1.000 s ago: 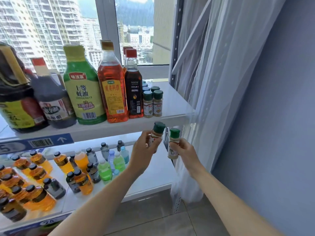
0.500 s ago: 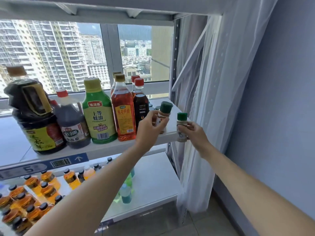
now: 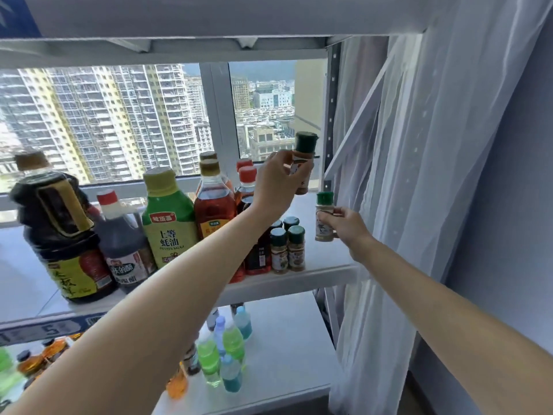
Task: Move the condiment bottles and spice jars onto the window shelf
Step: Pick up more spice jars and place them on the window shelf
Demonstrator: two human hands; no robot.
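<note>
An orange spice jar (image 3: 302, 167) with a dark green cap sits right of centre in the frame, pinched upright in the left hand (image 3: 276, 187) above the window shelf (image 3: 326, 256). Just lower right, the right hand (image 3: 344, 224) grips a pale spice jar (image 3: 324, 218), also upright, over the shelf's right end. Below them four small jars (image 3: 287, 247) stand on the shelf, beside tall condiment bottles (image 3: 167, 223) filling the left half. A white curtain (image 3: 419, 175) hangs at right.

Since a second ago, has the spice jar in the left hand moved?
Yes. The spice jar in the left hand has risen from below the window shelf edge to above it, over the shelf's rear right.
</note>
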